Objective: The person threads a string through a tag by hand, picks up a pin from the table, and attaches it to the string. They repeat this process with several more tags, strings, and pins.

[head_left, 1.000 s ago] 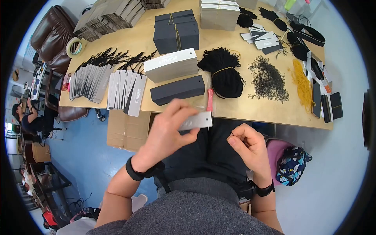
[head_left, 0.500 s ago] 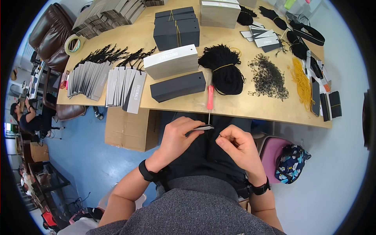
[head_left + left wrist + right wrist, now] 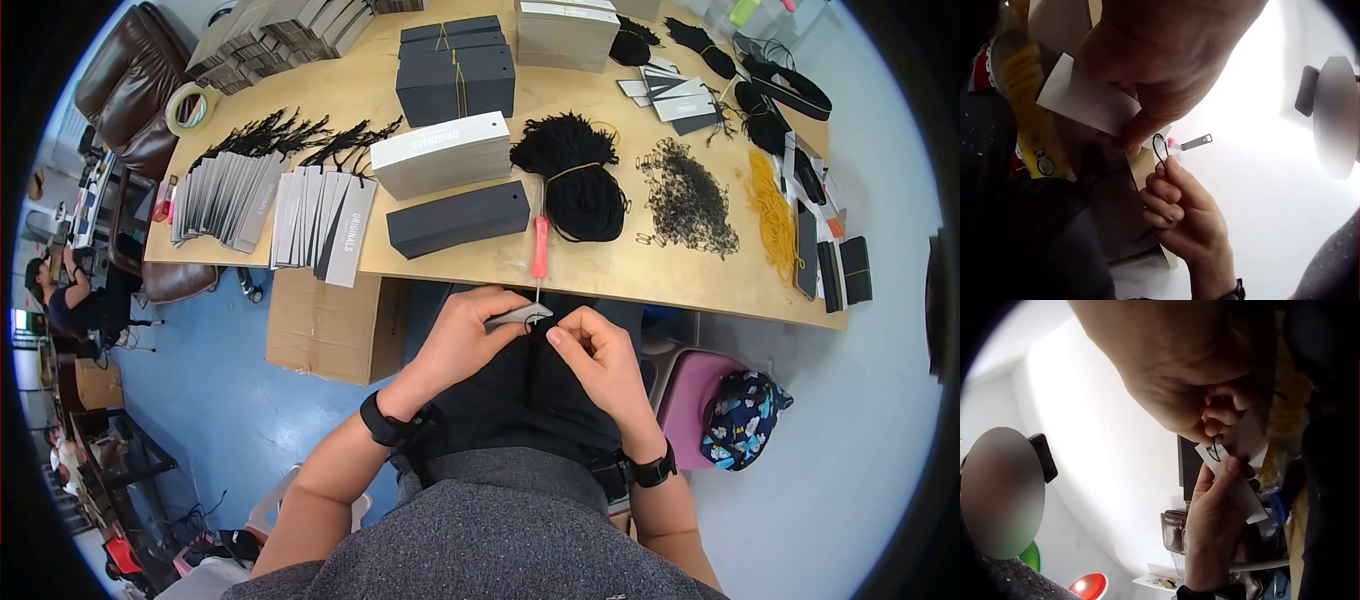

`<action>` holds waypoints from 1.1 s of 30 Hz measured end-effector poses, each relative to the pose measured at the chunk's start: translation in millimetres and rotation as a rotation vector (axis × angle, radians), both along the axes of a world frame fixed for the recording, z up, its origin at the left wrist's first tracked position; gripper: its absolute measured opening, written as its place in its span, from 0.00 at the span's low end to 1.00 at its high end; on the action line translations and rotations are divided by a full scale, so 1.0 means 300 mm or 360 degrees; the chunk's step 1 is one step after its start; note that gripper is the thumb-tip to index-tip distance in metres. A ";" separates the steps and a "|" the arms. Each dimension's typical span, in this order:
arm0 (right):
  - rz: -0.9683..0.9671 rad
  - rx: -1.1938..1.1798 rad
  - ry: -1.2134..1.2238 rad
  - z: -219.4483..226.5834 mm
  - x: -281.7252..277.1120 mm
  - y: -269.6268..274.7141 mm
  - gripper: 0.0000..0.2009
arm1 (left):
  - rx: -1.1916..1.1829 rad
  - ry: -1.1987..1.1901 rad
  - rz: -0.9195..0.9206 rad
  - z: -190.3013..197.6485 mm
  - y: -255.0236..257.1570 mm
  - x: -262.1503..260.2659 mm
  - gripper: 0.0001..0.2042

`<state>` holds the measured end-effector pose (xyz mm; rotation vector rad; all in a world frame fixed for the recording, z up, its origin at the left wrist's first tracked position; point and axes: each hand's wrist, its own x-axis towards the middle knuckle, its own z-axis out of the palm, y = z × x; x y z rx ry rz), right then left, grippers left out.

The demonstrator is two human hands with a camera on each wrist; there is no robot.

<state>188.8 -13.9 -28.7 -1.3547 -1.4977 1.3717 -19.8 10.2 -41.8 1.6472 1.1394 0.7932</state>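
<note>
My left hand (image 3: pixel 455 340) pinches a light grey hang tag (image 3: pixel 508 317) between thumb and fingers, just off the table's front edge. Beside it, my right hand (image 3: pixel 608 368) pinches a thin black cord (image 3: pixel 1154 149), which forms a small loop above the fingertips. In the right wrist view the cord loop (image 3: pixel 1213 454) overlaps the end of the tag (image 3: pixel 1249 503), right at the right fingertips. A tool with a red handle (image 3: pixel 540 250) lies at the table edge, its thin metal shaft pointing toward the tag's end.
Stacks of white tags (image 3: pixel 440 160) and dark tags (image 3: pixel 458 222) stand on the table (image 3: pixel 690 280). Corded tags (image 3: pixel 225 200) fan out at left. A black cord bundle (image 3: pixel 585 205), loose dark rings (image 3: pixel 690 200) and yellow bands (image 3: pixel 770 215) lie toward the right.
The tag was first held flat and higher, then turned edge-on and brought to the tool's shaft tip. My right hand has moved left with the cord, up to the tag's end.
</note>
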 end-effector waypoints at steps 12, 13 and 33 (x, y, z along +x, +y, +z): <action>0.0085 -0.0381 0.0204 -0.067 0.025 -0.011 0.09 | 0.0070 -0.0318 -0.0141 -0.040 -0.012 -0.038 0.08; 0.0187 -0.0474 0.0300 -0.048 0.024 -0.018 0.10 | 0.0069 -0.0318 -0.0141 -0.031 -0.021 -0.043 0.08; 0.0302 0.0188 0.0178 0.149 -0.004 0.027 0.11 | -0.0009 -0.0255 -0.0229 0.142 -0.066 -0.069 0.10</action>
